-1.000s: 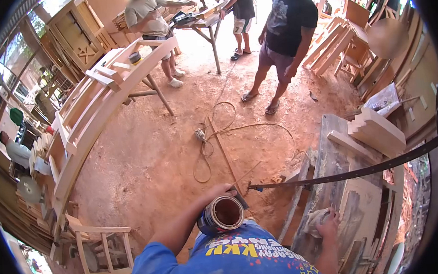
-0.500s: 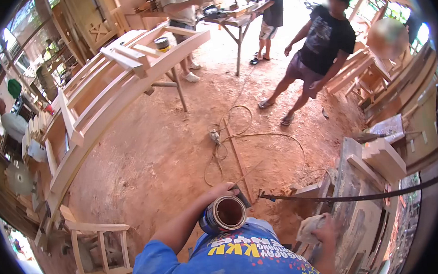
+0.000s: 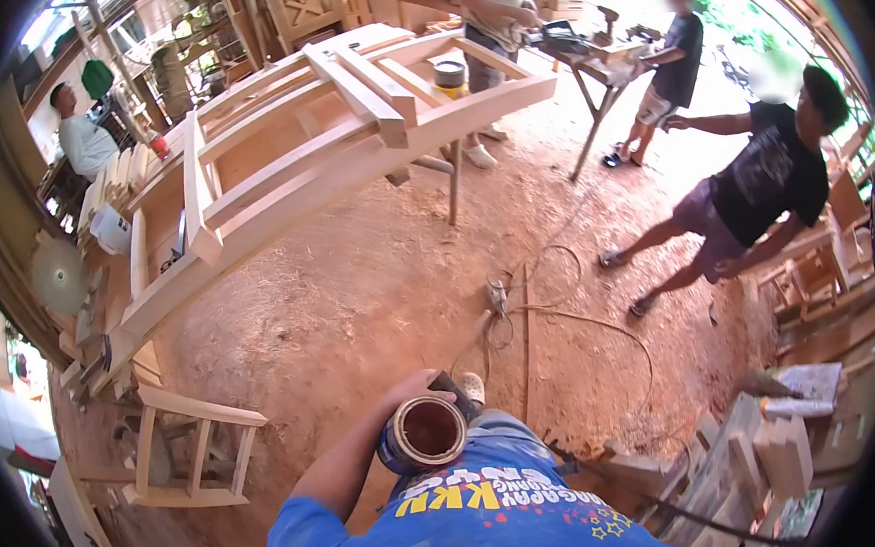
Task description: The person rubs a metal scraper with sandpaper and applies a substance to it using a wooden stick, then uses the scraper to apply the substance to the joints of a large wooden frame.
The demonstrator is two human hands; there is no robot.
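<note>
My left hand (image 3: 410,388) is closed around an open can (image 3: 396,450), held against the front of my blue shirt. The can's mouth faces me, and its inside looks reddish brown. A dark flat piece (image 3: 457,395) shows at my fingertips beside the can; I cannot make out its kind. My right hand is out of view. Below the can, one of my shoes (image 3: 472,387) steps on the dusty floor.
A long wooden frame (image 3: 303,196) on supports spans the upper left, bearing a tin (image 3: 450,76). A cable (image 3: 601,322) and a thin wooden strip (image 3: 528,348) lie on the floor. A person in black (image 3: 767,173) stands at right. Wood blocks (image 3: 774,453) are stacked lower right.
My view has swung left, so the long frame sits nearer the middle. My right hand, earlier at lower right with a pale lump, has left view. The person in black now stretches out an arm.
</note>
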